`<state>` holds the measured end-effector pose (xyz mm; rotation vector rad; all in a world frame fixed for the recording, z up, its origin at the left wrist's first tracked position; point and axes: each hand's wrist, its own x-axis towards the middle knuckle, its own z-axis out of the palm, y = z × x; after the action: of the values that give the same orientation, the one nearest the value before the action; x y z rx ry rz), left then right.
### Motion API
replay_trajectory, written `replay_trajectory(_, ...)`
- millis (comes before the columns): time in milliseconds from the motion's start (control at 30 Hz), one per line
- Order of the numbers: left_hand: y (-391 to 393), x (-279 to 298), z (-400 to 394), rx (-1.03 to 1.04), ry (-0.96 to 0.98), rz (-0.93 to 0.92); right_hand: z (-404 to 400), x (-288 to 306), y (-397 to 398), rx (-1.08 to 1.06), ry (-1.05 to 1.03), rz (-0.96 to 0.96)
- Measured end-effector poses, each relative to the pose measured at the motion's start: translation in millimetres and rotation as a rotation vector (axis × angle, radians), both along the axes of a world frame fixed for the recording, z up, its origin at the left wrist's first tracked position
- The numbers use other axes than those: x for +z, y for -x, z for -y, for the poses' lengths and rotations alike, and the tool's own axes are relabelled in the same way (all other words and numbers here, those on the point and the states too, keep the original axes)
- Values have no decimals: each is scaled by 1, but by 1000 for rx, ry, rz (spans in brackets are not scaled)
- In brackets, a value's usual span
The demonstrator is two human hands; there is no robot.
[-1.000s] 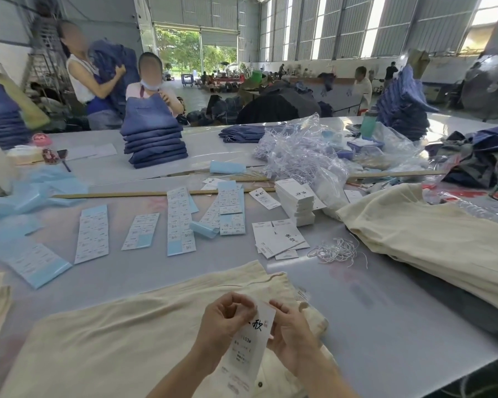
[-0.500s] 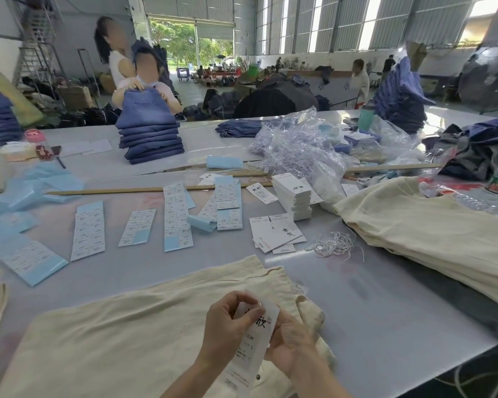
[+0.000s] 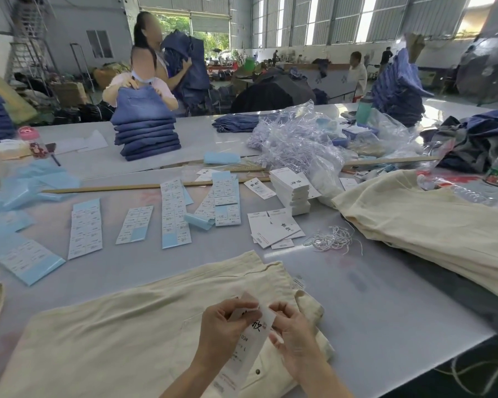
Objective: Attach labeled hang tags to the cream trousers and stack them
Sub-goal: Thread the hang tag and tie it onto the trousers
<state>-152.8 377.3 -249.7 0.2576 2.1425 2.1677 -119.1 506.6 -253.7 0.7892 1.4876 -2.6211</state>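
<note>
A pair of cream trousers [image 3: 112,326] lies flat on the grey table in front of me. Above its waistband I hold a long white hang tag [image 3: 249,337] with black print. My left hand [image 3: 223,331] pinches the tag's top left edge. My right hand [image 3: 292,331] pinches its top right edge with curled fingers. More cream trousers [image 3: 431,225] lie heaped at the right. A stack of white hang tags [image 3: 292,191] stands in the middle of the table, with loose tags [image 3: 273,229] in front of it and a tangle of white strings [image 3: 332,239] beside them.
Blue-backed label sheets [image 3: 85,228] are spread over the left half of the table. Clear plastic bags [image 3: 296,139] pile up at the back, behind a wooden stick [image 3: 127,186]. Across the table a person folds a stack of blue jeans [image 3: 147,136]. The table's front right edge [image 3: 443,357] is close.
Both hands have shifted slightly up the tag near its top; the tag stays held over the waistband. The person across the table lifted jeans onto the stack.
</note>
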Motion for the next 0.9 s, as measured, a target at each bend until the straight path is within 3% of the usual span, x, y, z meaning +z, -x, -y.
replay_trajectory(200,9,-5,3,-51,64,-67,-1,4,-2,-4,-151,-105)
replay_trajectory(400,19,-5,-7,-120,112,-142,-10,3,6,-37,-342,-80)
replay_trajectory(700,23,-7,-25,-95,86,-142,-17,7,11,-107,-74,58)
replay_trajectory(900,31,-7,-23,-86,94,-145,-19,11,13,-48,-250,6)
